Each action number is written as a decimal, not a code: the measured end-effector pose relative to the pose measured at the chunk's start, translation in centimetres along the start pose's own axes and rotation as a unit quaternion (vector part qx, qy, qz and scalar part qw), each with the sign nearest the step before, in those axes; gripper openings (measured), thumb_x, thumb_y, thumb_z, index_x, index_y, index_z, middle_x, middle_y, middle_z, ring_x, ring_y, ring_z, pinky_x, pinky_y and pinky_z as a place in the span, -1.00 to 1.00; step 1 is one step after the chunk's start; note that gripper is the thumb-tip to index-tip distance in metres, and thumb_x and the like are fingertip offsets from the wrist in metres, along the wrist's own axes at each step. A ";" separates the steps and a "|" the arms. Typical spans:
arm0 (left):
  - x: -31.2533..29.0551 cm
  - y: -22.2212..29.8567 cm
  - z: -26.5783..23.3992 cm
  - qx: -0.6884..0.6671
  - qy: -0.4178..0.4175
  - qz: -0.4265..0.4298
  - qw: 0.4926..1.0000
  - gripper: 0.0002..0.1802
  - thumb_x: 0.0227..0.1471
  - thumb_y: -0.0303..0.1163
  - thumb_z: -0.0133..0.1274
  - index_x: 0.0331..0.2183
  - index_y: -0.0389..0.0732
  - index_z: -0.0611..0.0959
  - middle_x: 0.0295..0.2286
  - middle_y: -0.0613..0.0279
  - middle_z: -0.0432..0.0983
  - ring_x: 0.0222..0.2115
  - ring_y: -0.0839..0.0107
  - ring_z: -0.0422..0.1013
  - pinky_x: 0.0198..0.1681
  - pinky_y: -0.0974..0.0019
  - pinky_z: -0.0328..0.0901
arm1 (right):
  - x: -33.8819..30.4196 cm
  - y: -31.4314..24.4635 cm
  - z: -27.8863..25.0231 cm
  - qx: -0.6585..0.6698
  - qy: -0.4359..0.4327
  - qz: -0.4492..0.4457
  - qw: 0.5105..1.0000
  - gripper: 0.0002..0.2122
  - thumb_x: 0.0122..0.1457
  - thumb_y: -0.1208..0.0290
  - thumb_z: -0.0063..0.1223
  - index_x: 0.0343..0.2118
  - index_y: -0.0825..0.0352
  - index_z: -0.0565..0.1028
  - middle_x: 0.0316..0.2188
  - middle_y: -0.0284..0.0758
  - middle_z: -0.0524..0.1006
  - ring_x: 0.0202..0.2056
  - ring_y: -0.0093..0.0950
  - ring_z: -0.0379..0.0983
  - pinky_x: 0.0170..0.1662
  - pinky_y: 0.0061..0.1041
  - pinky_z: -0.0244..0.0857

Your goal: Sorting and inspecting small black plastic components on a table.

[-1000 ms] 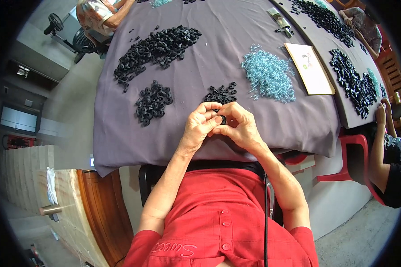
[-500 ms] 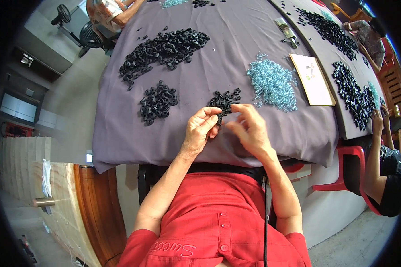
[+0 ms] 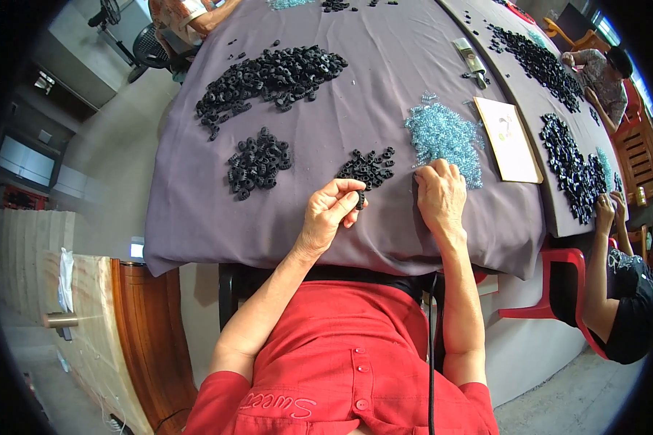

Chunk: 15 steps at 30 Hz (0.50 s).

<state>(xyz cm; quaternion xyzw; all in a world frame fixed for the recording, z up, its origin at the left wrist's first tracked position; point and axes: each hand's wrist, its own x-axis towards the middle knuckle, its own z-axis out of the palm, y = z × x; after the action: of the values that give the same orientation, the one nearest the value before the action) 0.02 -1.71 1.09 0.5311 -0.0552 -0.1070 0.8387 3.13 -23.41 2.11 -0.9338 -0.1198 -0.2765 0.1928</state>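
Between the thumb and fingers of my left hand point(image 3: 331, 212) is a small black plastic piece point(image 3: 360, 200), held upright just above the cloth. My right hand point(image 3: 442, 197) reaches down at the near edge of a heap of small light-blue coil springs point(image 3: 442, 130). Its fingers are bent together and their tips are hidden, so what they pinch does not show. A small group of black plastic pieces point(image 3: 368, 167) lies just beyond my left hand. Further left is another small pile of black pieces point(image 3: 258, 164), with a larger black heap point(image 3: 272, 78) behind it.
A grey-purple cloth point(image 3: 218, 217) covers the table. Right of the springs lie a flat pale board point(image 3: 506, 139) and a tube point(image 3: 469, 56). Other people sit at the far left and along the right, by more black heaps point(image 3: 573, 163). A red chair point(image 3: 551, 290) stands at right.
My right hand has moved right, away from my left hand, to the near edge of the spring heap. My left hand keeps its hold on the black piece.
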 end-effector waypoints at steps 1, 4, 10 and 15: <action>0.0 0.1 -0.2 -0.036 -0.008 -0.012 0.999 -0.81 0.11 -0.44 -0.04 -0.21 -0.24 0.54 -0.48 0.27 0.51 -0.62 0.69 0.31 -0.58 0.60 0.21 | -0.2 -0.2 -0.1 -0.025 -0.016 0.003 1.000 -0.95 -0.06 0.49 0.06 -0.48 0.26 0.48 -0.41 -0.31 0.39 -0.31 -0.31 0.30 -0.23 -0.33 0.15; 0.1 0.6 -1.2 -0.149 -0.020 -0.033 0.988 -0.79 0.11 -0.43 -0.02 -0.18 -0.23 0.55 -0.47 0.24 0.53 -0.60 0.65 0.35 -0.56 0.58 0.24 | -0.3 -0.5 -0.4 -0.042 -0.020 -0.006 0.999 -0.94 -0.09 0.49 0.05 -0.49 0.26 0.46 -0.39 -0.32 0.39 -0.31 -0.30 0.28 -0.23 -0.32 0.12; -3.1 5.4 -4.5 -0.072 -0.022 -0.041 0.996 -0.76 0.10 -0.43 -0.01 -0.17 -0.26 0.54 -0.44 0.21 0.54 -0.60 0.63 0.38 -0.56 0.58 0.25 | -0.1 -0.9 -0.7 0.003 0.026 -0.017 1.000 -0.87 -0.13 0.54 0.02 -0.45 0.26 0.41 -0.39 -0.34 0.38 -0.31 -0.29 0.25 -0.21 -0.30 0.09; -8.9 10.7 -8.6 0.041 0.037 -0.047 0.997 -0.79 0.06 -0.43 0.02 -0.23 -0.30 0.56 -0.48 0.17 0.51 -0.63 0.59 0.34 -0.63 0.58 0.18 | 0.0 -1.0 0.0 0.080 0.059 -0.011 0.995 -0.88 -0.09 0.56 0.00 -0.43 0.27 0.41 -0.43 -0.30 0.42 -0.35 -0.27 0.28 -0.23 -0.33 0.12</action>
<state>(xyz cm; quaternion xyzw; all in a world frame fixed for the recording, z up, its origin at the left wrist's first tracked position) -5.60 12.38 7.23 0.5704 -0.0036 -0.1238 0.8120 2.76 -22.52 2.43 -0.8964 -0.1398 -0.3224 0.2702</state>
